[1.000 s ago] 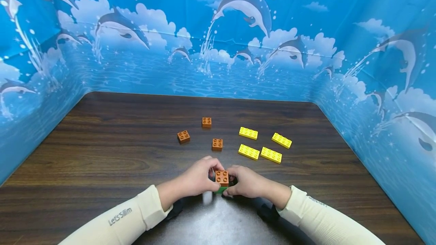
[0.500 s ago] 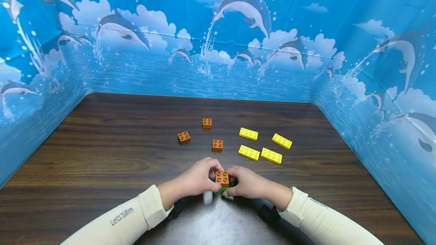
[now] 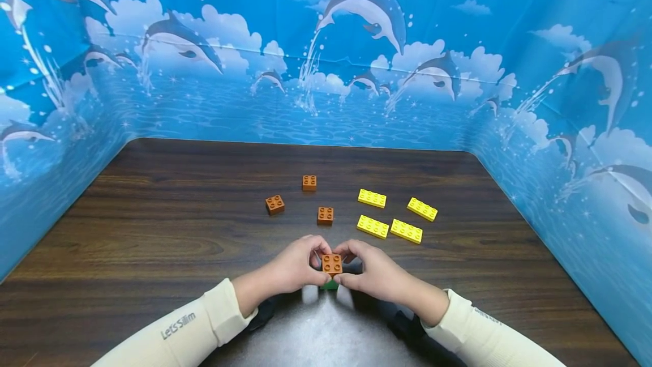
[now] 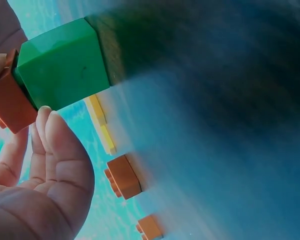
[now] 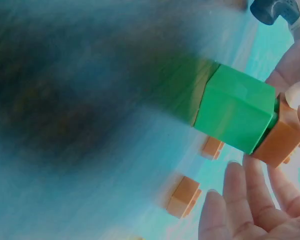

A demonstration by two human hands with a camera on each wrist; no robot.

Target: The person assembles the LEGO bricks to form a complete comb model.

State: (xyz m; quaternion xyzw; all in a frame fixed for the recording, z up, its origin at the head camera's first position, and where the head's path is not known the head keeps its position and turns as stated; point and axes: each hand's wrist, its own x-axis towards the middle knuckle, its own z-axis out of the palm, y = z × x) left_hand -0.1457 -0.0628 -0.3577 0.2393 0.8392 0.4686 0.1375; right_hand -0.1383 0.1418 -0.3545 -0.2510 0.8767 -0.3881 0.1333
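While hands (image 3: 292, 268) partly hide orange brick (image 3: 332, 263), perhaps tilted, yellow bricks (image 3: 372, 226) beyond.

Four orange bricks (image 3: 332, 265), four yellow (image 3: 372, 226), one green (image 4: 65, 67).

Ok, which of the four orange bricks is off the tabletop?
The orange four-stud brick held between the left hand and right hand, atop the green block; the other three orange bricks sit loose on the tabletop.

A cream left sleeve (image 3: 148, 341) was printed with dark lettering (image 3: 178, 325) beginning "Let's"; the matching right sleeve (image 3: 496, 334) was marked with print too foreshortened to be read. Both were finished with broad cuffs (image 3: 227, 303), black wrist-worn devices (image 3: 262, 316) being partly hidden beneath.
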